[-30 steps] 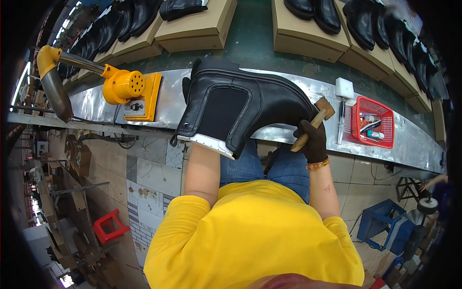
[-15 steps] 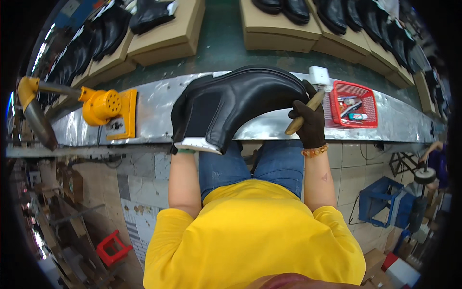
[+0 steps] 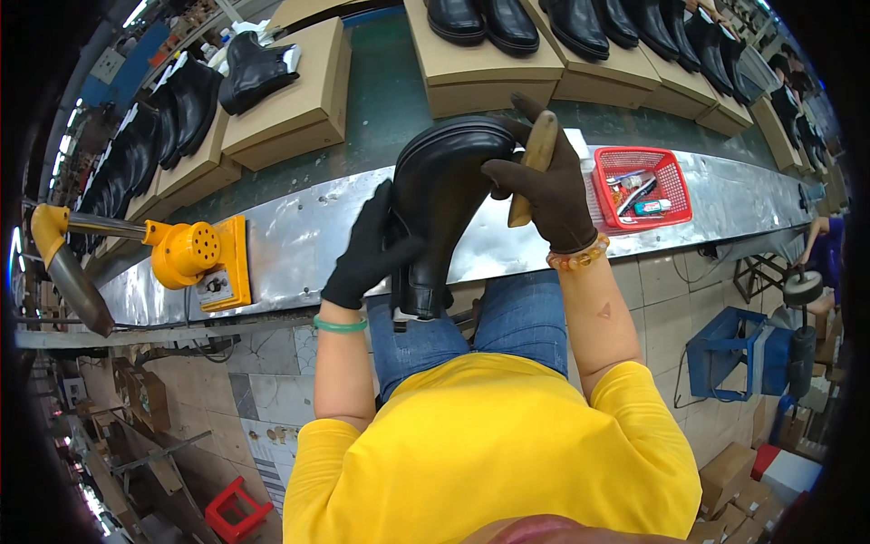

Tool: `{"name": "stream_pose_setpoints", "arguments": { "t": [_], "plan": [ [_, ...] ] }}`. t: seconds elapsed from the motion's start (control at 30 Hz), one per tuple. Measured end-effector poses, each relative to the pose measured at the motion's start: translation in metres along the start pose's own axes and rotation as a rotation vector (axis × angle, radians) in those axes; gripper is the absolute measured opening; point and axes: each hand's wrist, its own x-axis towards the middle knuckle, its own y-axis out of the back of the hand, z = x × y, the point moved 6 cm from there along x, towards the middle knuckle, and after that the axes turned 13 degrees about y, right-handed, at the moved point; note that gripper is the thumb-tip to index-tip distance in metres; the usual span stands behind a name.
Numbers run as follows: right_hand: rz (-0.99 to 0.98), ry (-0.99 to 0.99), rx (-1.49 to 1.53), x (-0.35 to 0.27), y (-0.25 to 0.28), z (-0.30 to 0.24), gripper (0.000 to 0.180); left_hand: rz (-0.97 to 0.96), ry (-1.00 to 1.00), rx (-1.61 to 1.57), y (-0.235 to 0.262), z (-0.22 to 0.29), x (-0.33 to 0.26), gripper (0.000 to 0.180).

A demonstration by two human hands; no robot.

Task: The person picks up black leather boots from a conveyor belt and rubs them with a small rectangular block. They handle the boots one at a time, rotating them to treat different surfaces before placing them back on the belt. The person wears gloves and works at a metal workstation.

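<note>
A black ankle boot (image 3: 439,195) hangs in front of me over the metal bench, its toe at the far right and its shaft pointing down toward my lap. My left hand (image 3: 367,254), in a black glove, grips the shaft from the left side. In a dark brown glove, my right hand (image 3: 555,190) is closed on a worn, tan wooden stick-like tool (image 3: 536,159), which lies across the palm beneath the thumb. Its fingers also reach the toe end of the boot. Part of the boot's opening is turned away, with a pale edge just showing at the bottom.
On the bench (image 3: 304,236) stand a yellow blower-like machine with a bent nozzle (image 3: 195,254) at left and a red plastic basket (image 3: 642,186) with small items at right. Beyond, black boots (image 3: 512,25) stand on cardboard boxes (image 3: 290,100). A red stool (image 3: 237,510) is on the floor.
The boot has turned more upright, bringing my left hand out from behind it. My right hand has moved slightly left and up, and the wooden tool is now nearly vertical.
</note>
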Motion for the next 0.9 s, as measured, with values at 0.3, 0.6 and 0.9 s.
{"name": "stream_pose_setpoints", "arguments": {
  "t": [0.3, 0.6, 0.9],
  "plan": [
    [-0.049, 0.024, 0.180, 0.030, -0.034, 0.012, 0.074, 0.209, -0.115, -0.060, 0.010, 0.053, 0.013, 0.132],
    [0.016, -0.147, 0.315, 0.022, -0.039, 0.064, 0.066, 0.032, 0.012, -0.736, 0.063, 0.004, 0.008, 0.114],
    [0.017, -0.527, 0.018, -0.051, 0.004, 0.141, 0.050, -0.016, 0.133, -1.244, 0.079, -0.045, -0.006, 0.086]
  ]
}}
